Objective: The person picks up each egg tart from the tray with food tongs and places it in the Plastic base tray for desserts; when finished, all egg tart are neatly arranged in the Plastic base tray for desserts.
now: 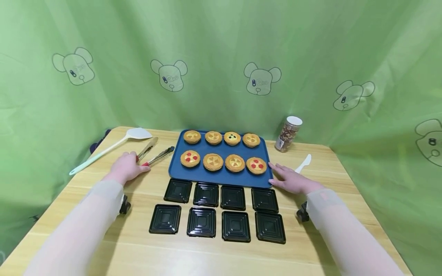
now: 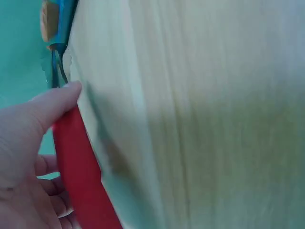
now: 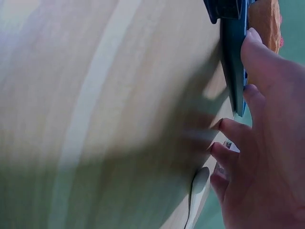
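My left hand [image 1: 125, 167] grips a pair of tongs [image 1: 160, 156] by its red handles, left of the blue tray; the tong arms stand spread apart and point toward the tray. In the left wrist view the thumb lies on a red handle [image 2: 83, 167], with the fingers on its other side. The right hand [image 1: 291, 180] is at the right edge of the blue tray [image 1: 221, 178], fingers extended. Its thumb and index fingertips meet the tray rim [image 3: 232, 62] in the right wrist view. Two rows of round tarts [image 1: 256, 165] sit on the tray, some topped with red pieces.
Two rows of square black plastic trays [image 1: 233, 198] lie in front of the blue tray. A long-handled spatula [image 1: 114, 145] lies at far left. A white-lidded jar [image 1: 288, 134] stands at back right, with a white plastic knife [image 1: 304, 163] nearby. A green curtain [image 1: 214, 46] hangs behind.
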Tool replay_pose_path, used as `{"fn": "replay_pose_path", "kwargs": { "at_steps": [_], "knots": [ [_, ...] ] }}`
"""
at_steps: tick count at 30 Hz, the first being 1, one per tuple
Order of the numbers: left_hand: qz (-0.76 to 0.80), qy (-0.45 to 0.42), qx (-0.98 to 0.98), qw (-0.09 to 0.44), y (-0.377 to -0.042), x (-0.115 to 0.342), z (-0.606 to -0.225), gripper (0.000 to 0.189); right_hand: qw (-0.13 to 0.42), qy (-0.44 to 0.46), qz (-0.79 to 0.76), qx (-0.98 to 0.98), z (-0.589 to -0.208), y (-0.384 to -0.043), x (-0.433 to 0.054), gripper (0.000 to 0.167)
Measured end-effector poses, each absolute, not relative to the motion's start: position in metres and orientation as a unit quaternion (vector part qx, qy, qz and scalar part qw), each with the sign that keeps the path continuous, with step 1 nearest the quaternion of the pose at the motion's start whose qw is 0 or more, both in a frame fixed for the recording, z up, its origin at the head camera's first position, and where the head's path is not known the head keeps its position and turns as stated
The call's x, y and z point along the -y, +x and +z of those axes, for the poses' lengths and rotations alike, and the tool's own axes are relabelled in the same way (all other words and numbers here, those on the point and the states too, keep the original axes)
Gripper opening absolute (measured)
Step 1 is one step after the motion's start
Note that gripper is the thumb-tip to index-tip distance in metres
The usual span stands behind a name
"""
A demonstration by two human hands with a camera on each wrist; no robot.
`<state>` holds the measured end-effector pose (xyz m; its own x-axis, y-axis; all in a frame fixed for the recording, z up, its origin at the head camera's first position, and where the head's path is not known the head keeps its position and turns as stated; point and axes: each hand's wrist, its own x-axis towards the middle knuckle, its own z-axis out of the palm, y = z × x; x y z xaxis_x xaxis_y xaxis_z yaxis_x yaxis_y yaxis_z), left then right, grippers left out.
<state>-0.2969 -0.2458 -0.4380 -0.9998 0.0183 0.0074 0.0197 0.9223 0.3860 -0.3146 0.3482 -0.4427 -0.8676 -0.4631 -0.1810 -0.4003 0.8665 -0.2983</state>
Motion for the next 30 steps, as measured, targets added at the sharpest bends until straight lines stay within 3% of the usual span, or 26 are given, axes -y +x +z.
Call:
{"fn": "replay_pose_path", "kwargs": {
  "at_steps": [7,11,16,30],
  "knots": [
    [-0.252,-0.036,0.967,0.016,-0.286,0.219,-0.409,0.069,0.126,-0.217,-0.131,-0.959,-0.438,-0.313,-0.348,0.081],
    [-0.256,-0.067,0.964,0.014,-0.282,0.205,-0.399,0.065,0.129,-0.215,-0.128,-0.959,-0.439,-0.314,-0.348,0.082],
    [-0.251,-0.116,0.961,-0.002,-0.280,0.192,-0.400,0.054,0.131,-0.210,-0.133,-0.960,-0.440,-0.314,-0.348,0.082],
    [-0.203,-0.128,0.970,-0.029,-0.278,0.185,-0.407,0.054,0.129,-0.213,-0.136,-0.959,-0.441,-0.312,-0.345,0.079]
  ]
}}
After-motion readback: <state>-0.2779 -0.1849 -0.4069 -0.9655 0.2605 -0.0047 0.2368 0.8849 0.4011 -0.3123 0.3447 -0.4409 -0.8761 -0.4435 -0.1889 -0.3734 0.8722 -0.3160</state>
